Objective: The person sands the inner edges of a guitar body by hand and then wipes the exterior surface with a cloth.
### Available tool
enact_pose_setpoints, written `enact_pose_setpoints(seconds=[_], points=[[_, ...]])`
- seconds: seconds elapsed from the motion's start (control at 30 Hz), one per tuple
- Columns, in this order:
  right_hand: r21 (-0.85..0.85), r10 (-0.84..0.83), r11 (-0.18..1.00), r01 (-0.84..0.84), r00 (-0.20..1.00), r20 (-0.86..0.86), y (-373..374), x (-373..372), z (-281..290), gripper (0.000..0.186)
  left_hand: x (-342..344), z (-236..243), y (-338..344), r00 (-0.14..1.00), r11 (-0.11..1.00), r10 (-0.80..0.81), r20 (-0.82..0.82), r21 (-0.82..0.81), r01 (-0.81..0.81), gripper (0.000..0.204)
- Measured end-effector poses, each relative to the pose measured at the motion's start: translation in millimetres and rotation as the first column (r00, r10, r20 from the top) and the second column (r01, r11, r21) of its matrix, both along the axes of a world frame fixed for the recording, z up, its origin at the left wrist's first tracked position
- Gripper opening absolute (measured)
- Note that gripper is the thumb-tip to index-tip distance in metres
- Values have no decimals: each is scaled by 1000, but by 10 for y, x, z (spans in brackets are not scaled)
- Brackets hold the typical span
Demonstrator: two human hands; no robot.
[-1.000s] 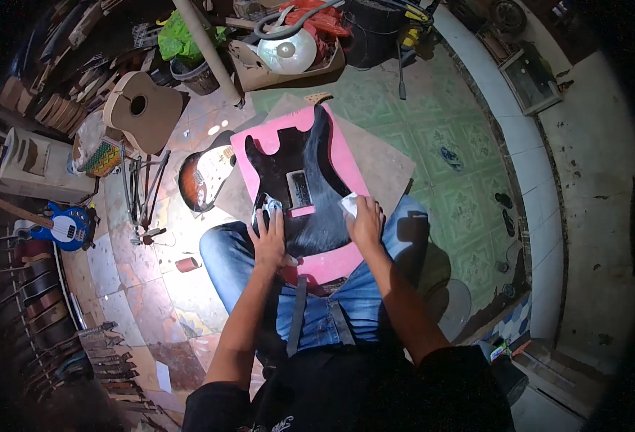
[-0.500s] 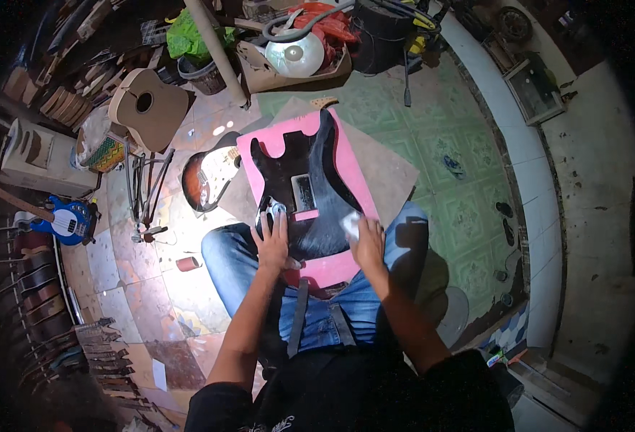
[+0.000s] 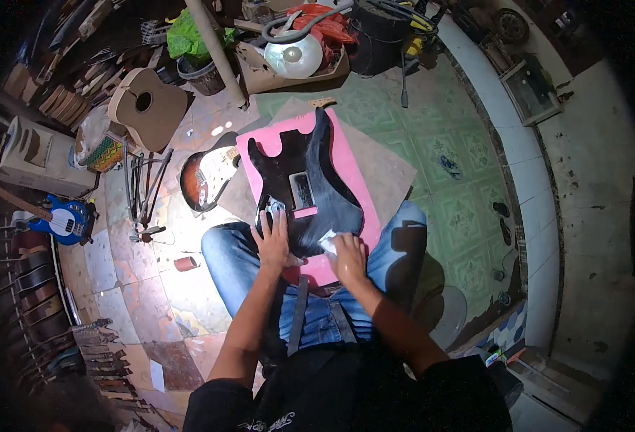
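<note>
A black electric guitar body lies on a pink board between my bent knees, its two horns pointing away from me. Dull, greyish streaks cover its right side and lower end. My left hand rests flat on the lower left of the body with fingers spread. In my right hand, a folded white sheet is pressed against the lower right of the body; whether it is cloth or paper I cannot tell. A rectangular cavity is cut through the middle of the body.
Brown card lies under the pink board. To the left are a sunburst guitar, a folded metal stand, a reddish-brown roll and a blue bass. A pole and a cardboard box stand ahead.
My right hand has moved left and toward me with the white sheet, from the right edge of the guitar body to its lower end. My left hand stays in place.
</note>
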State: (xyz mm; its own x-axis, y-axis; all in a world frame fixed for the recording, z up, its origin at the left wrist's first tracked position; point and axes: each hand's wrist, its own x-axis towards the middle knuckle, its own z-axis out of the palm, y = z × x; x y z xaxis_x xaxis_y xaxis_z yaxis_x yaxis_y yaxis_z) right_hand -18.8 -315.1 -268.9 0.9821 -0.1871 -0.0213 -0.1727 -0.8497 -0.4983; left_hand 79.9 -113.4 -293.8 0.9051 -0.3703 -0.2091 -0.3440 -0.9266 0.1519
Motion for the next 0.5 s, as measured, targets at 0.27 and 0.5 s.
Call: enact_pose_setpoints(seconds=[0.27, 0.5], points=[[-259, -198, 938, 231, 969, 146, -245, 231, -136, 46, -50, 87, -113, 998, 999, 29, -63, 35, -27, 165], [-206, -124, 968, 142, 987, 98, -254, 266, -88, 44, -54, -673, 144, 853, 993, -45, 519, 117, -19, 161]])
